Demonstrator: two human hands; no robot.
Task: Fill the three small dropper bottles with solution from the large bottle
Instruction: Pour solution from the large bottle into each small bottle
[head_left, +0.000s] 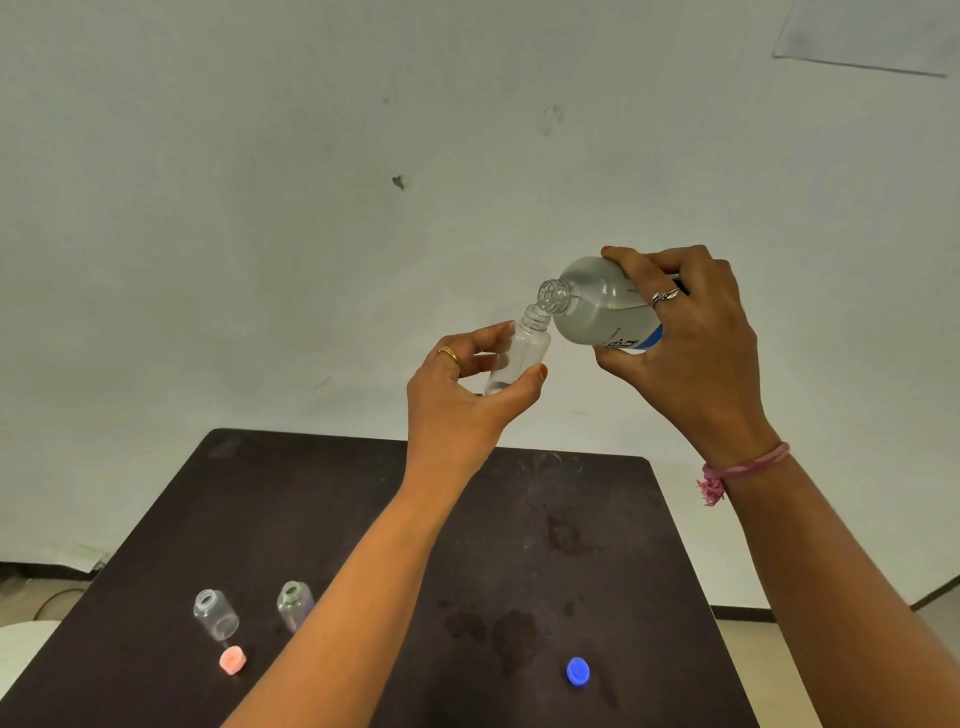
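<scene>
Pale wall (311, 234) rises behind a dark desk (597, 519). Above its far edge, the left hand (467, 400) has its fingers (498, 332) clamped on a small dropper bottle (524, 353), while the right hand (696, 343) grips the tilted large bottle (597, 306), mouth touching the small one's neck. Near the desk's left edge stand two open small bottles (215, 616) beside a pink cap (232, 660); a blue cap (577, 671) lies toward the right.
</scene>
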